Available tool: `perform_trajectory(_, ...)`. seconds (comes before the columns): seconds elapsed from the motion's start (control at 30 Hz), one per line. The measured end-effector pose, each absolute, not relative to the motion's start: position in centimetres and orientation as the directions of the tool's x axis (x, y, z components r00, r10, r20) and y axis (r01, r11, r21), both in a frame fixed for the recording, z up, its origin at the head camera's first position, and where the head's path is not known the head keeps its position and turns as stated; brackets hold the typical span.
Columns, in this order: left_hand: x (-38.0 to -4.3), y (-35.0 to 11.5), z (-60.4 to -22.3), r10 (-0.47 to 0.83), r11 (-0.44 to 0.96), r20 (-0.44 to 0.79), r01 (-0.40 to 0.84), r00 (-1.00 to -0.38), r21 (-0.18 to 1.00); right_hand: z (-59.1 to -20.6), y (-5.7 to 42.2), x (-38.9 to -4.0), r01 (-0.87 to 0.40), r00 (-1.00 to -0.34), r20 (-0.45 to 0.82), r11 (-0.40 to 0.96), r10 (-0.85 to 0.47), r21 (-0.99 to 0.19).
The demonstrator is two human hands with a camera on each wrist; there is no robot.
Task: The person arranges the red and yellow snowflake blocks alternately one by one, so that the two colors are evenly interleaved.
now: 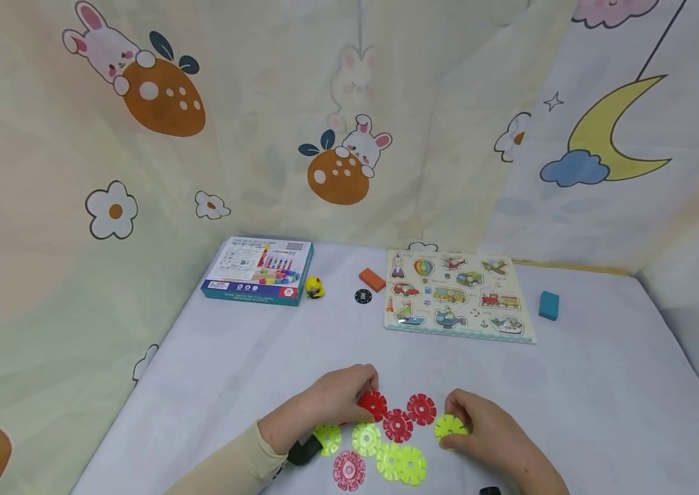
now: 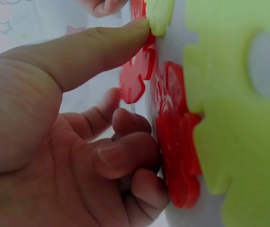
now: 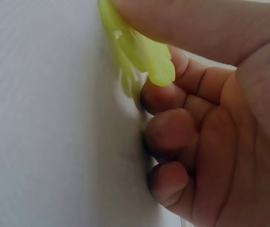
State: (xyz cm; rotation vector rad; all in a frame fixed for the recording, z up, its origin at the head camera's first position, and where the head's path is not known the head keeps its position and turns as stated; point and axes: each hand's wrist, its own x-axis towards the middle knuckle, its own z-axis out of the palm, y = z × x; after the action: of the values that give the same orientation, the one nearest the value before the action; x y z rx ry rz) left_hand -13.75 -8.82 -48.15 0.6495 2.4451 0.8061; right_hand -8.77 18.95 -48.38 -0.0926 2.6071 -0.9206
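Note:
My left hand (image 1: 338, 397) pinches a red notched interlocking disc (image 1: 374, 405) between thumb and fingers. In the left wrist view that disc (image 2: 134, 78) is tilted, and other red discs (image 2: 175, 132) lie by the curled fingertips. To the right, my right hand (image 1: 485, 424) pinches a yellow-green disc (image 1: 450, 426) by its edge, tilted off the cloth in the right wrist view (image 3: 144, 54). Two more red discs (image 1: 398, 426) lie between the hands. Several yellow-green discs (image 1: 365, 439) and a pinkish-red disc (image 1: 349, 471) lie nearer me.
At the back stand a boxed bead set (image 1: 256, 269), a small yellow toy (image 1: 315, 287), an orange block (image 1: 372, 279) and a black round chip (image 1: 363, 296). A vehicle puzzle board (image 1: 457, 295) lies at back right, with a teal block (image 1: 549, 305) beside it. Printed cloth walls surround the table.

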Motion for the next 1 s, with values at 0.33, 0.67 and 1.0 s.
perform_trajectory(0.33,-13.6,-8.8,-47.7,0.641,0.678,-0.276,0.359,-0.716,0.642,-48.7,19.8,-8.7,0.067,-0.903,-0.353,0.732,-0.244,-0.678)
perform_trajectory(0.67,-13.7,-9.1,-47.5,0.718,0.664,-0.263,0.521,-0.644,0.537,-47.2,21.3,-9.2,0.152,-0.825,-0.373,0.468,-0.425,-0.87)
perform_trajectory(1.0,-13.1,-9.0,-47.2,0.747,0.652,-0.304,0.566,-0.591,0.504,-41.5,21.4,-9.5,0.041,-0.858,-0.253,0.431,-0.447,-0.901)
